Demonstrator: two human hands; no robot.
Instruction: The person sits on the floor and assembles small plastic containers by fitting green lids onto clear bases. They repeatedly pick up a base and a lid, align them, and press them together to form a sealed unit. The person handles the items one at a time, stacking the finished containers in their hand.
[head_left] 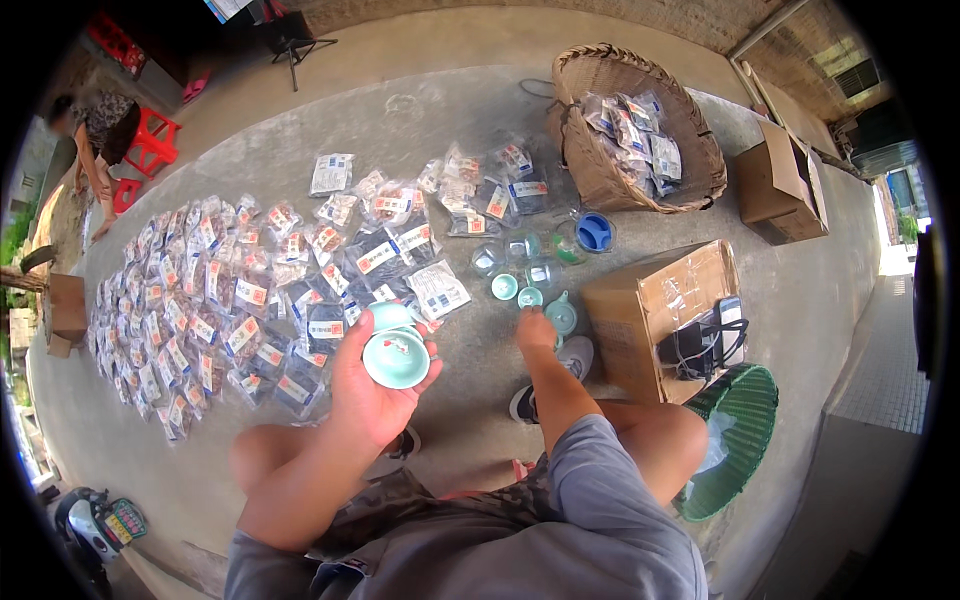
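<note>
My left hand [362, 402] is closed around small pale green teacups. One teacup [397, 359] faces up and shows a red and white motif inside; a second teacup [391, 317] sits just beyond it in the same grip. Lower on the right, my right hand [537, 329] reaches to the ground, its fingers pinched at the near rim of another pale green teacup [530, 296]. One more matching teacup [504, 287] stands to its left. A pale green teapot [562, 316] rests just right of my right hand. My fingertips there are partly hidden by the hand.
Clear glass cups [522, 245] and a blue-topped vessel [595, 232] stand beyond the teacups. Many labelled plastic packets [245, 290] cover the ground at left. At right are a wicker basket [712, 150] with packets, a cardboard box [625, 325] and a green basket [752, 455]. Another person [103, 125] bends at far left.
</note>
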